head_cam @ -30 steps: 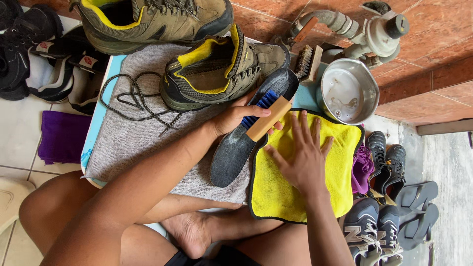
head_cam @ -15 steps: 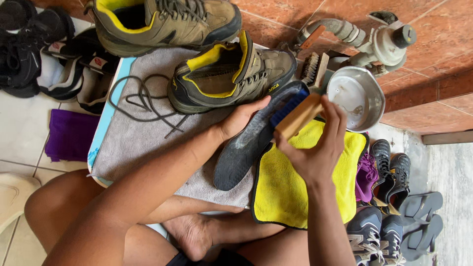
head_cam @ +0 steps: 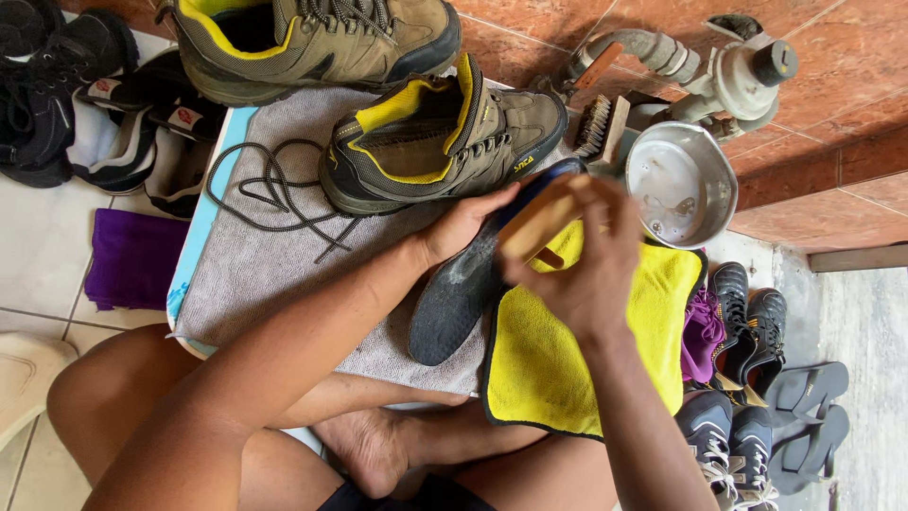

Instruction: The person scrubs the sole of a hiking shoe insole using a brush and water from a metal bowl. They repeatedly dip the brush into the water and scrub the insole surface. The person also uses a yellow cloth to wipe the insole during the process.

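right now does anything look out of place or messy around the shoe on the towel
A few things: the black laces lie pulled out in a loose tangle on the grey towel, beside the unlaced shoe. Its insole is out, held by the left hand. The right hand holds a wooden brush.

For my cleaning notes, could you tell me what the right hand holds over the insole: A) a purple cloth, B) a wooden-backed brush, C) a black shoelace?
B: the right hand grips a wooden-backed brush above the dark insole, which the left hand steadies.
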